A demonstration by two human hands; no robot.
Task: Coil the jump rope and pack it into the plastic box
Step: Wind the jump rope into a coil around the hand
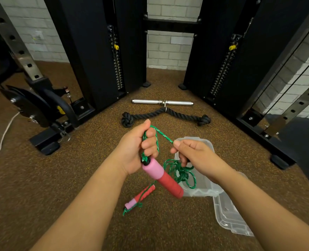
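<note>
My left hand (138, 148) grips a few loops of the green jump rope (181, 172) just above one pink-and-red handle (162, 177), which hangs down from my fist. My right hand (195, 154) pinches a strand of the same rope, stretched between both hands. More rope dangles in loose tangles below my right hand, over the clear plastic box (202, 191) on the floor. The second handle (141, 197) lies on the carpet below my left hand, with rope trailing from it.
The clear lid (230, 220) lies on the floor right of the box. A black triceps rope (165, 115) and a metal bar (162, 102) lie ahead. Black cable-machine towers (99, 51) stand on both sides; a white cord (3, 138) runs at left.
</note>
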